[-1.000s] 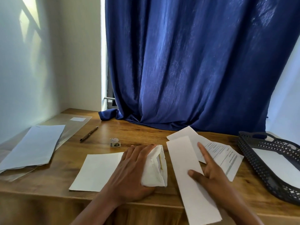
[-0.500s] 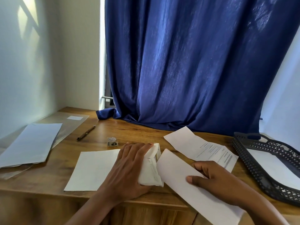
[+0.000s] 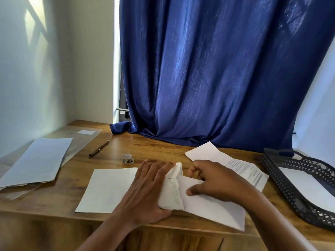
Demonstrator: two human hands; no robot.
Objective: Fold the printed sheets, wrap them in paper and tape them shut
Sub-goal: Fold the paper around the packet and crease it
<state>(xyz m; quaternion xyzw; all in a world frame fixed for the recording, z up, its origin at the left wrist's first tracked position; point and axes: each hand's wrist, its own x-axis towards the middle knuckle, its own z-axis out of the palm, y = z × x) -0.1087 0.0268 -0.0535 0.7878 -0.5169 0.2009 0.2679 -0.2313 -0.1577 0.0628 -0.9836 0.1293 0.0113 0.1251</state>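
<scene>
A blue curtain [image 3: 217, 73] hangs behind the wooden table [image 3: 154, 147], where a pen [image 3: 99, 151] lies left and a black basket [image 3: 282, 180] sits right.

I see a wooden table [image 3: 163, 149] with brown grain, standing against a white wall. On its left part lies a clear plastic sleeve [image 3: 79, 140], and on top of it a stack of pale white sheets [image 3: 38, 162]. Near them a dark slim pen [image 3: 99, 150] lies at a slant. A small tape dispenser [image 3: 128, 159] stands near the middle. In front of it a blank white sheet [image 3: 107, 189] lies flat near the front edge. At the right I see a printed sheet [image 3: 243, 167], partly folded, and a long folded white sheet [image 3: 213, 209] reaching over the front edge. A black perforated plastic tray [image 3: 282, 185] stands at the far right.
</scene>
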